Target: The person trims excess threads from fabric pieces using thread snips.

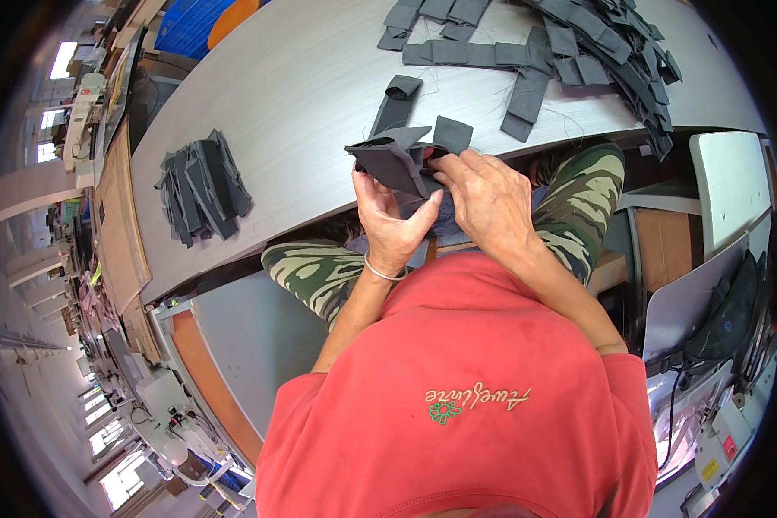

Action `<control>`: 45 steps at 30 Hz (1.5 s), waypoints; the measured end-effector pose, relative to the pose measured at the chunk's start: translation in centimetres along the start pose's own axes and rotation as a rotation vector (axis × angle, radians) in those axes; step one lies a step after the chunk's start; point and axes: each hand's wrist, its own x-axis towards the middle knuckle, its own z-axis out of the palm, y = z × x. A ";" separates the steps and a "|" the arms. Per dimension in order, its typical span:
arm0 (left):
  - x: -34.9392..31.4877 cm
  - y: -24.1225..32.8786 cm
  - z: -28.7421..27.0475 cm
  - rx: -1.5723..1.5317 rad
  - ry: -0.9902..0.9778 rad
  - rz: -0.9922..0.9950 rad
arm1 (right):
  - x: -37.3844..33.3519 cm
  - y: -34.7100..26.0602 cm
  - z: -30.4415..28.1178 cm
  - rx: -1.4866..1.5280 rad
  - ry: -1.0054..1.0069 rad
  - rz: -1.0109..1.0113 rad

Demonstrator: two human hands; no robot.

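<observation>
Fingers (380, 186) of the left hand (393, 229) and right hand (488, 203) pinch one dark grey fabric piece (393, 160) off the bench (276, 112); sorted stack (203, 186) at nine o'clock, loose heap (578, 52) at one.

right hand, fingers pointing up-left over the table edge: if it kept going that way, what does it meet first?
The dark grey fabric piece that the right hand and left hand already pinch. Beyond it probably bare table, though depth is unclear.

Matt dark-grey woven cloth in the folded piece (394, 160) and the stacked strips (203, 186), smooth pale wood-grain laminate on the table (293, 86), soft camouflage-print fabric trousers (319, 272), thin shiny metal bangle (384, 274).
</observation>
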 end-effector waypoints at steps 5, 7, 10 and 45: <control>0.1 0.0 0.0 0.017 -0.011 0.007 | 0.2 0.4 -0.5 0.167 -0.056 0.073; 0.1 0.0 0.2 0.006 -0.019 -0.001 | 0.2 0.4 -0.8 0.225 -0.071 0.110; 0.2 -0.3 0.0 0.005 -0.037 -0.020 | 0.0 0.4 -1.0 0.264 -0.090 0.146; 0.2 0.0 0.5 0.303 -0.185 -0.281 | 3.2 2.0 -0.4 -0.047 0.179 -0.160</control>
